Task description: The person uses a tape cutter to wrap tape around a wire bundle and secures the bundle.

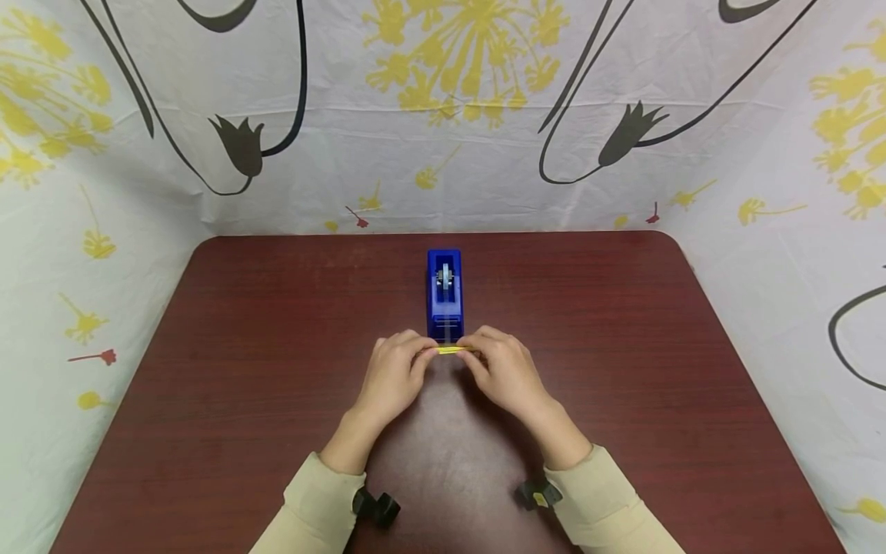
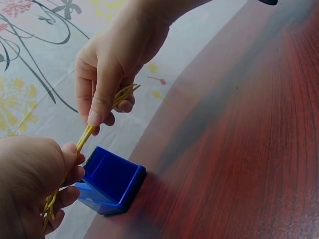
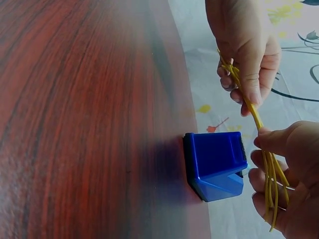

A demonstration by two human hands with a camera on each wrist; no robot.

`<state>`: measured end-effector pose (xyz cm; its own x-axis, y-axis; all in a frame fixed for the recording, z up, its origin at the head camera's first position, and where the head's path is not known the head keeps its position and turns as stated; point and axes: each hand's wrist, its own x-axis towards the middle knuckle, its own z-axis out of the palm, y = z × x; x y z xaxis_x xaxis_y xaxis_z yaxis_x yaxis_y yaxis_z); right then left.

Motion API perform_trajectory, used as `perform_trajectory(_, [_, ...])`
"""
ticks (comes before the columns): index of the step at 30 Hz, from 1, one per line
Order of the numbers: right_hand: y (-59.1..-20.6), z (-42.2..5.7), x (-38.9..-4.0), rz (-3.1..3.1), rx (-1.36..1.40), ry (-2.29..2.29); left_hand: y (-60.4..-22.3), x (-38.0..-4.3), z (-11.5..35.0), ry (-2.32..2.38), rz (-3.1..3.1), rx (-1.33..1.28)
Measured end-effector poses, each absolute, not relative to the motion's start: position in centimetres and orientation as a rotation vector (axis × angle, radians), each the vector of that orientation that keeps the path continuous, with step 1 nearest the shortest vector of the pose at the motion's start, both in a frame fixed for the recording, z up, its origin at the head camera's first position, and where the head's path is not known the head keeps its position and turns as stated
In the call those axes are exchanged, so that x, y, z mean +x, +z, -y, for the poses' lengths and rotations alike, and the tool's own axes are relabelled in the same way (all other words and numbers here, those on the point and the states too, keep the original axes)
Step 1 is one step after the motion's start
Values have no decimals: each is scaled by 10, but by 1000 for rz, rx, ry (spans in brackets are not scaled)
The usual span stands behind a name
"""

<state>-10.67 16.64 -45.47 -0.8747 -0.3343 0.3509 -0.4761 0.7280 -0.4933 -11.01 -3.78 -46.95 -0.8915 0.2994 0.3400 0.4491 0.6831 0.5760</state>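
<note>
In the head view, my left hand (image 1: 394, 373) and right hand (image 1: 507, 373) meet at the middle of the table, each pinching one side of a bundle of thin yellow strands (image 1: 448, 350). The bundle is narrow between the two thumbs, and its loose ends spread past the fingers, as the strands (image 3: 271, 186) in the right wrist view show. Just beyond the hands stands a blue tape dispenser (image 1: 444, 296) with a small roll (image 1: 445, 275) in it. Its toothed cutter (image 3: 243, 149) faces the bundle; whether they touch I cannot tell.
The dispenser stands on a dark red-brown wooden table (image 1: 277, 323) with rounded far corners. A white cloth (image 1: 415, 185) with yellow, red and grey plant prints surrounds the table on the far side and both flanks. Black wrist devices (image 1: 377, 508) sit at the sleeve cuffs.
</note>
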Motion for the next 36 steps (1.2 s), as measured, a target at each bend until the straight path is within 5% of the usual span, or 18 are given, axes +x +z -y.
perform_trajectory(36, [-459,-166,-110,2633,694,723,-475,-111,41,-962,2614,-667])
